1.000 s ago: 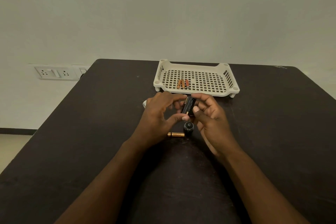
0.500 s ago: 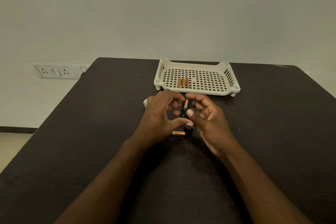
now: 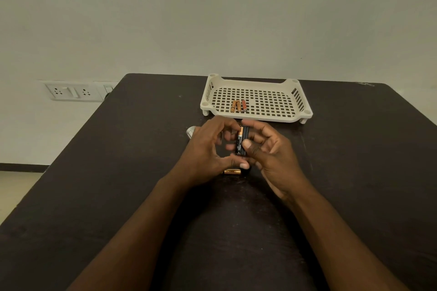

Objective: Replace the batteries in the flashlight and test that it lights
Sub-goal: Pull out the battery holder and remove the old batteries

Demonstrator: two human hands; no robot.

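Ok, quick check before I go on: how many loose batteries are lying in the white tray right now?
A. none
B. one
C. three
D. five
C: three small batteries lie side by side near the front left of the perforated white tray; one more battery lies on the table by the hands, outside the tray.

No readable text anywhere. Faint print on battery point(image 3: 239, 140) in holder, too small to make out. Same for batteries in tray point(image 3: 238, 106) and loose battery point(image 3: 232, 171) on table: markings blurred, illegible.
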